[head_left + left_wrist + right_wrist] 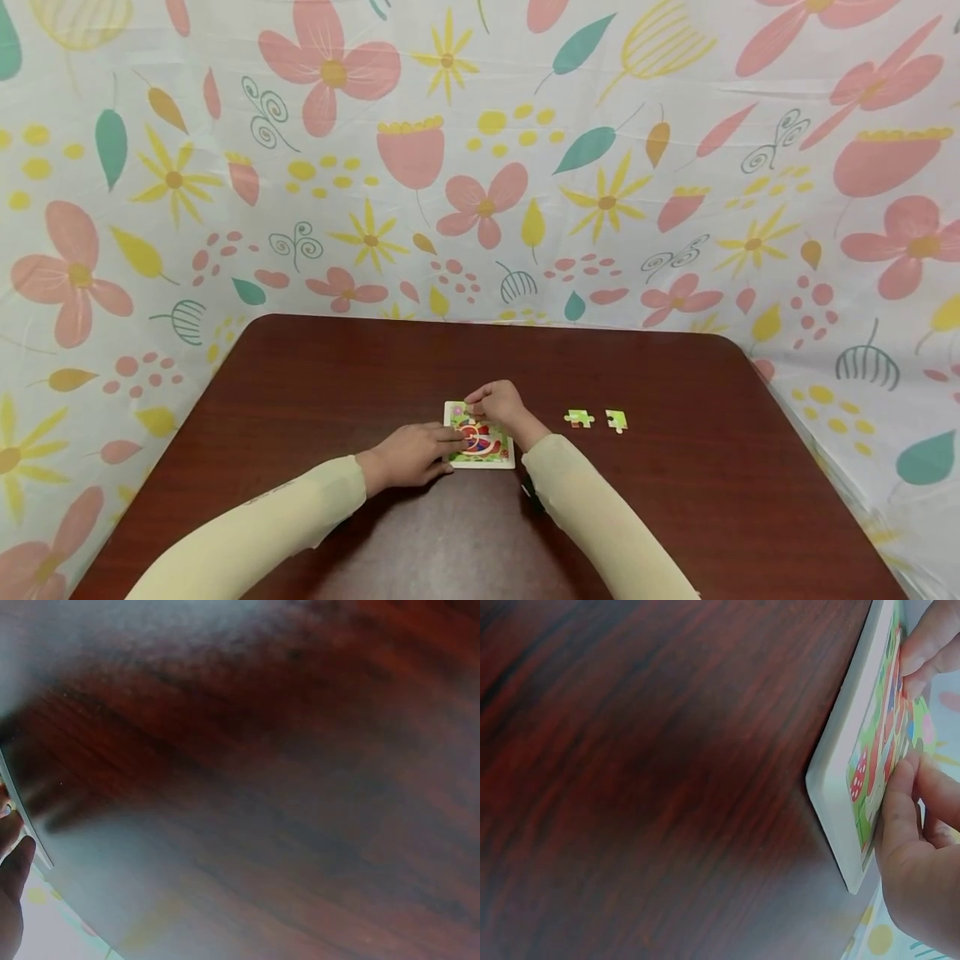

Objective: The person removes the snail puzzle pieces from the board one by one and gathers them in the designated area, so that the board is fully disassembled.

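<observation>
A small jigsaw puzzle (480,450) in a pale frame lies on the table, its picture red, blue and green. My left hand (412,454) reaches in from the left, its extended fingertips resting on the puzzle's left part. Over the upper part of the puzzle, my right hand (501,404) has thumb and index finger brought together. In the right wrist view, these fingertips pinch a green puzzle piece (921,720) at the picture's surface; the fingers partly hide it. Only a few left fingers (16,862) show at the edge of the left wrist view.
Two loose green puzzle pieces, one nearer (579,418) and one farther right (617,420), lie to the right of the puzzle. The dark red-brown wooden table (360,358) meets a flower-patterned cloth (480,167) at its back and sides.
</observation>
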Available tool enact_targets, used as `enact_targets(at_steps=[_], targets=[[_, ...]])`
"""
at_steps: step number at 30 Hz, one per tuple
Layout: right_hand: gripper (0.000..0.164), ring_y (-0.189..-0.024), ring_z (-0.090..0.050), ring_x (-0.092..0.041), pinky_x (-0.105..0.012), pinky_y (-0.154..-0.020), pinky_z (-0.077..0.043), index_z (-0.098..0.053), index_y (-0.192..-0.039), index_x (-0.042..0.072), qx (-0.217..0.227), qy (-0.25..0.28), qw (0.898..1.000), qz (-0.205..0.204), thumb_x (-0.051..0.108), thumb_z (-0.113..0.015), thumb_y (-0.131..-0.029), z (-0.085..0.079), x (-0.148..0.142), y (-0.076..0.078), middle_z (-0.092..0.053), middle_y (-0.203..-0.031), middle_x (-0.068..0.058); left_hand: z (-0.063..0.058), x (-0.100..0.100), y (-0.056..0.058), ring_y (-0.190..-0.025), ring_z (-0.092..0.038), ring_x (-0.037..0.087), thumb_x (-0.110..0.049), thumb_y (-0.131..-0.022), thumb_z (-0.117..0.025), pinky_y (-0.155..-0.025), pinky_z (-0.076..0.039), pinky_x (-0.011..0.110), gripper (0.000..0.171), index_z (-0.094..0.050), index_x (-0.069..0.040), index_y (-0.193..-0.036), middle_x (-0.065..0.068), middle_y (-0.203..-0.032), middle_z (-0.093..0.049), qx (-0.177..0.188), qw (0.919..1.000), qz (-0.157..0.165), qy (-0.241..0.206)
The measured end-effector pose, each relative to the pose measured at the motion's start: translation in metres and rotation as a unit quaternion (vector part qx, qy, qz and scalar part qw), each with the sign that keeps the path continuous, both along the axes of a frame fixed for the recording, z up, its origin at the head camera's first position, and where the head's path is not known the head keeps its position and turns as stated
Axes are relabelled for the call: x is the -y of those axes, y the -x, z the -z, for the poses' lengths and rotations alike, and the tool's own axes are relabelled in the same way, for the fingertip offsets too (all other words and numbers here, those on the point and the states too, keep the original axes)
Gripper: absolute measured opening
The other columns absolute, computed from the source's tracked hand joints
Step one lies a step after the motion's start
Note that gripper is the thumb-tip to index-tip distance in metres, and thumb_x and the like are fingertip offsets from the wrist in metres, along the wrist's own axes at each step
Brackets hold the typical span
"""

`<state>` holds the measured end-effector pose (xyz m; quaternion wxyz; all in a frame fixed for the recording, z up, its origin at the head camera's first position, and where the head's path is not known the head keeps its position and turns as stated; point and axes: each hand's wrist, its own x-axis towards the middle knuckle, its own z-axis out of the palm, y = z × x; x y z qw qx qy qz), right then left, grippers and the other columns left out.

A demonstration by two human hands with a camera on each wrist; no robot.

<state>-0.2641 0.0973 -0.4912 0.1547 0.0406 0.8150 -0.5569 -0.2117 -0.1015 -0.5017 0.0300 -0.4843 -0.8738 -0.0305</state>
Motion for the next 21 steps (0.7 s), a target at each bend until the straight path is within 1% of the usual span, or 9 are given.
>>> enact_targets(at_steps=[9, 14, 21], targets=[[0.013, -0.086, -0.076, -0.024, -0.036, -0.079, -0.063, -0.077, -0.103, -0.006, 0.008, 0.016, 1.000, 0.013, 0.000, -0.068, -0.095, -0.0022, -0.0014, 0.0014, -0.076, -0.105, -0.022, -0.0003, 0.0010, 0.0021, -0.127, -0.064, 0.019, -0.031, -0.100, -0.067, -0.102, -0.056, 0.036, 0.041, -0.067, -0.015, -0.138, 0.003, -0.139, -0.067, 0.011, 0.9999, -0.007, -0.005], [0.015, -0.084, -0.076, -0.019, -0.034, -0.080, -0.063, -0.078, -0.104, -0.005, 0.017, 0.020, 1.000, 0.017, 0.001, -0.067, -0.096, 0.0002, -0.0014, 0.0023, -0.076, -0.107, -0.021, -0.0022, -0.0004, 0.0019, -0.128, -0.063, 0.020, -0.030, -0.100, -0.066, -0.103, -0.055, 0.036, 0.040, -0.067, -0.015, -0.138, 0.003, -0.141, -0.067, 0.027, 0.9994, -0.020, 0.005], [0.015, -0.077, -0.073, -0.013, -0.031, -0.076, -0.063, -0.076, -0.106, -0.007, 0.023, 0.033, 0.999, 0.029, -0.001, -0.066, -0.096, 0.0013, -0.0016, 0.0017, -0.076, -0.106, -0.022, -0.0050, -0.0032, 0.0007, -0.128, -0.064, 0.019, -0.030, -0.100, -0.066, -0.103, -0.055, 0.035, 0.038, -0.068, -0.016, -0.136, 0.001, -0.139, -0.067, 0.034, 0.9990, -0.024, 0.015]])
